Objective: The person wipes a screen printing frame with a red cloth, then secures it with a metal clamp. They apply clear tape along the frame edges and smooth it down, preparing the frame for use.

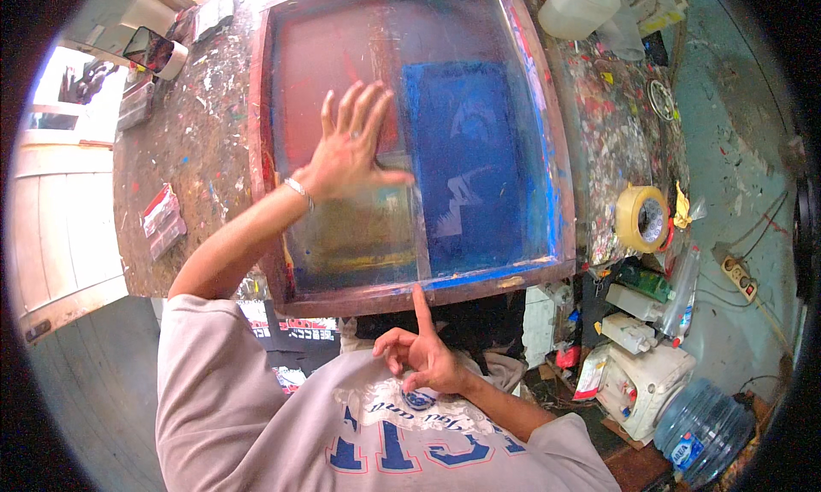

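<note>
A wooden-framed screen (466, 210) lies on the paint-spattered table, its mesh marked with red, olive-yellow and a large blue block with faint pale shapes. My left hand (351, 141) is spread open over the red and olive part, left of centre; whether the palm touches the mesh is unclear. My right hand (423, 355) is below the screen's near edge, in front of my shirt. Its index finger points up to the frame's near bar, at or very close to it, and its other fingers are loosely bent and apart, with nothing visible in them.
A tape roll (630, 218) and white jug (573, 6) stand at the table's (205, 90) right. A small pouch (161, 218) and dark-topped container (150, 49) lie at left. Below right are a water jug (701, 428), white plastic container (646, 389) and power strip (734, 274).
</note>
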### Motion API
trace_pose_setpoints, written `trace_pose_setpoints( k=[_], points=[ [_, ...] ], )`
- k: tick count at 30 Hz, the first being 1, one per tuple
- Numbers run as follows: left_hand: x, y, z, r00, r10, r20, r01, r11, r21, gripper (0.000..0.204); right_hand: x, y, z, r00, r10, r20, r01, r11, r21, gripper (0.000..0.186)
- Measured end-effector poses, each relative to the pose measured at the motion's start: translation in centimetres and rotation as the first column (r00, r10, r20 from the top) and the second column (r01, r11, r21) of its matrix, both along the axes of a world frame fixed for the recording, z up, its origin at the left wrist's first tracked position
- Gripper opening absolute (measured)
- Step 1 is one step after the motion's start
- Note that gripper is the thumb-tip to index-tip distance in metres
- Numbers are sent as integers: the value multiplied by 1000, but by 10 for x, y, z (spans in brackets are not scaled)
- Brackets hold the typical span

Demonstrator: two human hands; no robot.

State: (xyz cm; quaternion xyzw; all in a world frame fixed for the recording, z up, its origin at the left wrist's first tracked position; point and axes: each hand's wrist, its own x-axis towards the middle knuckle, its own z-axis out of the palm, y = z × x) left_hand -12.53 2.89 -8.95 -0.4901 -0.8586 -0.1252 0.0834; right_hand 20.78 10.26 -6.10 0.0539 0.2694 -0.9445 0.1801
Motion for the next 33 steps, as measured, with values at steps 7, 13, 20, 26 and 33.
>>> trace_pose_setpoints(
  k=[7, 13, 20, 26, 33],
  points=[
    [26, -8, 9, 995, 0, 101, 4, 999, -39, 121, -2, -1, 2, 1000, -15, 18, 16, 1000, -17, 146],
    [-12, 8, 2, 975, 220, 10, -219, 975, -39, 114, -2, -2, 4, 1000, -12, 27, 14, 998, -55, 146],
    [58, -11, 14, 981, -61, 182, 73, 996, -57, 124, -3, -1, 4, 1000, 16, 27, -15, 999, -34, 146],
    [4, 8, 16, 995, 55, 84, -56, 998, 11, 110, -1, -1, 3, 1000, 14, 18, -13, 998, -53, 147],
    [-143, 62, -4, 924, 370, -95, -350, 921, 173, 102, -2, 0, 5, 999, 34, 18, -34, 999, -19, 147]
  ],
)
